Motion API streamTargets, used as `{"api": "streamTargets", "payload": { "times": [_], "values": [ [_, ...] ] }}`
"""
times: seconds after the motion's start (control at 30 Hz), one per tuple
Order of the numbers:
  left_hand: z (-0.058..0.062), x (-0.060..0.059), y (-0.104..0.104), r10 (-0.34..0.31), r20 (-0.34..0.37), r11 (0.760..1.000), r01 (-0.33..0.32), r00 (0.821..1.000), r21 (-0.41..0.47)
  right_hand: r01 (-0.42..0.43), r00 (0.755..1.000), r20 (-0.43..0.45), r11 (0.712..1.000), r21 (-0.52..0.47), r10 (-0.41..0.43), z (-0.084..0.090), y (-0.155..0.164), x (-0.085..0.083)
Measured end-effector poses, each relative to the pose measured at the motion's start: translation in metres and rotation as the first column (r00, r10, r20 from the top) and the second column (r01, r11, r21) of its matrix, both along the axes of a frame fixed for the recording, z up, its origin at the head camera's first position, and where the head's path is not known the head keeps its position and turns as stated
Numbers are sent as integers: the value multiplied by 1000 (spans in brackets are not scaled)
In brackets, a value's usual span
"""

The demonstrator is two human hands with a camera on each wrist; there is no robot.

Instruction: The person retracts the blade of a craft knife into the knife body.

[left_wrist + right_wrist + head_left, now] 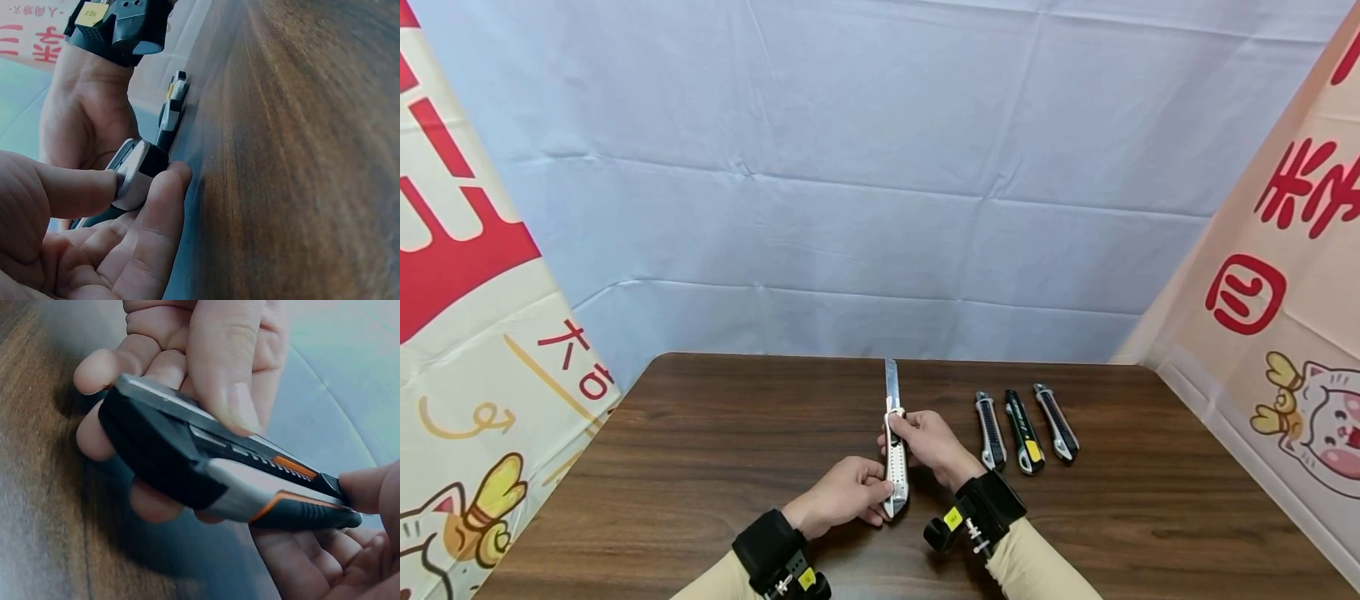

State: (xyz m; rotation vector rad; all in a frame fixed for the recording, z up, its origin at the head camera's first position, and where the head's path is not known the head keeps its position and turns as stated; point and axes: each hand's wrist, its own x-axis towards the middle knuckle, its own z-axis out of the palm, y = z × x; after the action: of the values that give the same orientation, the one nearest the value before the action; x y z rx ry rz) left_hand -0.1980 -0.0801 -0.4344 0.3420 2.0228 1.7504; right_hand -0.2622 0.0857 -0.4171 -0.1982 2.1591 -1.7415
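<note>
A utility knife point(897, 467) points away from me above the table, its long blade point(891, 383) extended toward the far edge. With thumb and fingers, my left hand point(842, 496) pinches the rear end of the handle. My right hand point(934, 443) grips the handle near the blade, and its thumb rests on the slider point(327, 485). In the right wrist view the knife point(156, 437) shows a black, grey and orange body; the blade is out of sight there. The left wrist view shows the rear end of the knife point(140, 172) between thumb and fingers.
Several things stand right of my right hand: a grey-black utility knife point(991, 432), a black one with a yellow patch point(1024, 433), and another grey-black one point(1057, 423). They lie on the brown wooden table point(700, 467). Blue cloth point(850, 208) hangs behind, printed banners at both sides.
</note>
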Motion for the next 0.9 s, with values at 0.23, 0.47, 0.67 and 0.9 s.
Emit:
{"api": "streamTargets", "payload": {
  "times": [0.23,0.47,0.67,0.9],
  "values": [
    [-1,0,1,4,-3,1000,-4,1000,0,-16,1000,-4,1000,-8,16,0,1,1],
    [0,0,0,9,4,1000,-9,1000,0,-26,1000,0,999,-27,26,2,1,1],
    [-1,-1,-1,15,31,998,-17,999,66,12,1000,-11,999,-47,-12,7,4,-4],
    [0,0,0,16,38,994,-20,999,107,41,999,-1,993,-108,-41,11,3,-6]
  ]
}}
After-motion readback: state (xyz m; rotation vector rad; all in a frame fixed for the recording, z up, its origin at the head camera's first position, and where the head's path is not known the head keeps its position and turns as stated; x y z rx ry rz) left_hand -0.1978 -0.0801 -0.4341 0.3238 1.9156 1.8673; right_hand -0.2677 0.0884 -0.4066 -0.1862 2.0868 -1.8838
